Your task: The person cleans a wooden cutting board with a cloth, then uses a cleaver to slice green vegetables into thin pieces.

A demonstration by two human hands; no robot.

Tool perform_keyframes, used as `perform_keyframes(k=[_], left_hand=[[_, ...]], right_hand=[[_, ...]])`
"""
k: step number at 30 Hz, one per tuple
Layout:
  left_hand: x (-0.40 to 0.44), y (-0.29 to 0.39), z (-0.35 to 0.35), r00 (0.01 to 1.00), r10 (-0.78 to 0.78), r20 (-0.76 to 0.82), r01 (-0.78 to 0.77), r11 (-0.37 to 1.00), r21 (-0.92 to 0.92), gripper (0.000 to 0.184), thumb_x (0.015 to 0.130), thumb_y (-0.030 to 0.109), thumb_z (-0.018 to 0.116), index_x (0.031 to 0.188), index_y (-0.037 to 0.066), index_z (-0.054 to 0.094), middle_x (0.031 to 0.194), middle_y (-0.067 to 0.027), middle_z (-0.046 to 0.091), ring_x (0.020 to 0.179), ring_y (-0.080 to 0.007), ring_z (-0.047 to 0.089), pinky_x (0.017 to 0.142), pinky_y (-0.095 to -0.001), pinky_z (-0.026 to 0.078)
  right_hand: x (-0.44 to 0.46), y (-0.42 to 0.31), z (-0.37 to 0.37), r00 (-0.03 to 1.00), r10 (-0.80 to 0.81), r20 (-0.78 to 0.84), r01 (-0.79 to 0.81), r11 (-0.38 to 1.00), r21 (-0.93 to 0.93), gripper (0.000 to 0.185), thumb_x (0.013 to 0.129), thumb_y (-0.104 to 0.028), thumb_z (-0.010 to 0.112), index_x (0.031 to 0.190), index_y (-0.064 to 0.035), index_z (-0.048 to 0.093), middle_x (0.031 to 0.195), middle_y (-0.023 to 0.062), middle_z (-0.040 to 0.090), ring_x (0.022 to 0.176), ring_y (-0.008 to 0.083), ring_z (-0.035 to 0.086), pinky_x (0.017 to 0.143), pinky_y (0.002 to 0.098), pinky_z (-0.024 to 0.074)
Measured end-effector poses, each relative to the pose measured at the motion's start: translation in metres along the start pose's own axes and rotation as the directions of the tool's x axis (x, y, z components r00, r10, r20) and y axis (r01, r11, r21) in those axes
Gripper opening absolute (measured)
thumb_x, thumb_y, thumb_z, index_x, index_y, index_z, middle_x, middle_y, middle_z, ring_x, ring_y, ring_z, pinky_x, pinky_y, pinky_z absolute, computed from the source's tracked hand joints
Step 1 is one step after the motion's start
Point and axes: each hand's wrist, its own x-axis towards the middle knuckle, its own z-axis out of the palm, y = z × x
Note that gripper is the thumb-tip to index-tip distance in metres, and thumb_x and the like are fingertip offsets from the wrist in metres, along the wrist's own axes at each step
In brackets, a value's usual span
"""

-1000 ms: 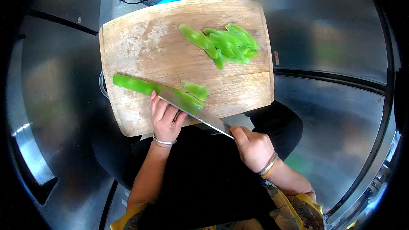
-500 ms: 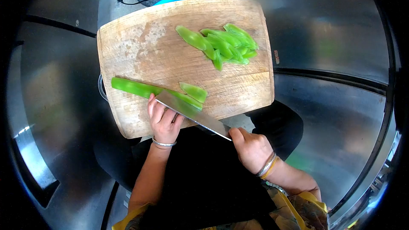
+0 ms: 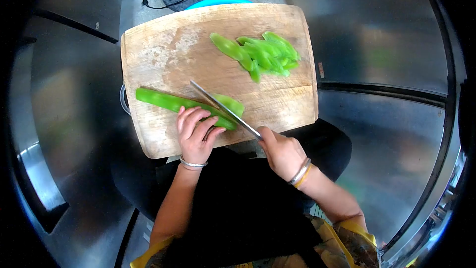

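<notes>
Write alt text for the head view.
A person's right hand holds a knife beside a long green stalk, which the left hand touches, on a wooden cutting board; piled green slices lie toward the far right.

Kitchen, by look of it, likely commercial one. Large pale wooden chopping board (image 3: 168, 74) with worn, scratched face; pile of bright green translucent vegetable slices (image 3: 267, 54) on it; long straight-edged metal knife (image 3: 218, 103) over board. Tall brushed-metal panels (image 3: 382, 134) at right, split by dark horizontal seam, perhaps fridge doors, though lens distortion makes that unsure. More dull metal panels (image 3: 74, 74) at left. Rim of bright blue plastic vessel (image 3: 218, 1) behind board.
</notes>
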Motion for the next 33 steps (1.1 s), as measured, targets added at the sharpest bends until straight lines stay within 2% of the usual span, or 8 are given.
perform_keyframes(k=[6,8,11,15,17,21,24,33], left_hand=[[0.0,0.001,0.0,0.999,0.009,-0.032,-0.008,0.999,0.031,0.03,0.061,0.016,0.08,0.088,0.008,0.068,0.103,-0.0057,0.06,0.106,-0.0291,0.054,0.103,-0.0502,0.034],[-0.002,0.001,0.001,0.999,-0.002,-0.035,0.003,0.999,0.032,0.03,0.06,0.014,0.08,0.087,0.008,0.068,0.103,-0.0068,0.061,0.106,-0.0298,0.054,0.103,-0.0507,0.034],[-0.004,0.0,0.002,0.999,-0.018,-0.033,0.019,0.999,0.042,0.03,0.059,0.009,0.079,0.087,0.006,0.067,0.103,-0.0087,0.061,0.106,-0.0308,0.054,0.103,-0.0518,0.034],[-0.003,-0.001,0.002,0.999,0.006,-0.032,-0.004,0.998,0.067,0.029,0.059,0.006,0.077,0.085,0.005,0.066,0.103,-0.0102,0.062,0.105,-0.0317,0.055,0.103,-0.0528,0.034],[-0.002,0.0,0.002,1.0,0.009,-0.029,-0.007,0.998,0.069,0.028,0.059,0.006,0.077,0.085,0.005,0.066,0.103,-0.0103,0.062,0.105,-0.0317,0.055,0.103,-0.0528,0.034],[-0.002,-0.001,0.002,1.0,0.004,-0.015,-0.002,0.997,0.082,0.028,0.059,0.005,0.077,0.085,0.005,0.066,0.104,-0.0104,0.062,0.105,-0.0317,0.055,0.103,-0.0529,0.034],[-0.002,-0.001,0.003,1.0,0.002,-0.027,0.0,0.997,0.08,0.029,0.059,0.006,0.077,0.086,0.005,0.066,0.105,-0.01,0.061,0.106,-0.0315,0.055,0.104,-0.0531,0.034],[0.003,0.002,0.0,1.0,-0.016,-0.009,0.017,0.999,0.037,0.03,0.062,0.014,0.08,0.088,0.008,0.067,0.103,-0.0065,0.061,0.104,-0.029,0.056,0.104,-0.0506,0.034]], right_hand=[[-0.024,-0.016,-0.025,0.998,-0.047,-0.05,0.046,0.999,-0.02,0.021,0.087,-0.005,0.055,0.108,-0.0052,0.05,0.078,0.0168,0.059,0.062,0.0351,0.061,0.053,0.0407,0.0493],[-0.032,-0.017,-0.028,0.999,-0.048,0.012,0.048,0.996,-0.07,0.031,0.08,0.0,0.05,0.11,-0.0077,0.048,0.081,0.0119,0.057,0.061,0.0313,0.063,0.05,0.0395,0.0528],[-0.039,-0.021,-0.028,0.998,-0.061,0.002,0.061,0.992,-0.113,0.03,0.08,-0.002,0.051,0.109,-0.0066,0.048,0.078,0.01,0.055,0.058,0.0274,0.063,0.048,0.0364,0.0527],[-0.044,-0.019,-0.024,0.999,-0.015,0.045,0.018,0.998,-0.066,0.04,0.074,0.003,0.054,0.113,-0.005,0.049,0.091,0.0148,0.061,0.063,0.0306,0.063,0.053,0.0369,0.0522],[-0.043,-0.019,-0.023,0.998,-0.066,-0.003,0.065,0.988,-0.142,0.027,0.08,-0.004,0.052,0.106,-0.006,0.048,0.077,0.0085,0.055,0.055,0.0251,0.063,0.046,0.0345,0.0527],[-0.041,-0.017,-0.02,0.997,-0.08,-0.014,0.077,0.985,-0.155,0.022,0.08,-0.004,0.053,0.101,-0.0056,0.047,0.073,0.0082,0.056,0.053,0.025,0.063,0.044,0.0339,0.0522],[-0.041,-0.018,-0.022,0.992,0.024,0.124,-0.008,0.992,-0.129,0.036,0.075,0.002,0.053,0.109,-0.0047,0.047,0.085,0.0149,0.06,0.062,0.0316,0.063,0.051,0.0371,0.0522],[-0.02,-0.009,0.001,0.998,-0.021,0.062,0.033,0.981,-0.191,0.014,0.082,-0.004,0.052,0.094,-0.0053,0.044,0.07,0.0106,0.06,0.055,0.0292,0.064,0.045,0.0367,0.053]])
